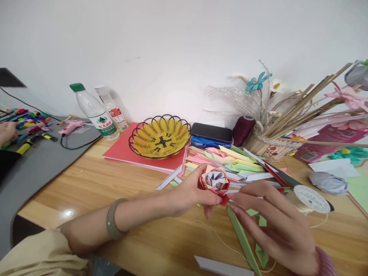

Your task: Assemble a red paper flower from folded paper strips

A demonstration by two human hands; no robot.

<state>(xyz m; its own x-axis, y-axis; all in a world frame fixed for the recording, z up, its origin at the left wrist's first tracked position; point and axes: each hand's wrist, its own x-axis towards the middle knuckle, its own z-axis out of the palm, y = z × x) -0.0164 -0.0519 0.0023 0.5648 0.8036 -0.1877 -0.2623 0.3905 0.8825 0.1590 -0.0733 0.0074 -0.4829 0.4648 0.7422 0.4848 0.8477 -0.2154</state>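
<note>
A folded paper flower, white inside with peach and red outer layers, is gripped in my left hand, its thumb and fingers closed around the sides. Close by on the right, my right hand pinches at the flower's lower edge, by a red paper piece. What lies between those right fingertips is too small to make out. Below the hands are green folded paper strips and a white strip. A thin thread trails over the table.
Folded strips lie in a pile behind the flower. A yellow basket rests on red paper. Bottles stand left; a thread spool and stick-filled holder are right. Another person's hand is far left.
</note>
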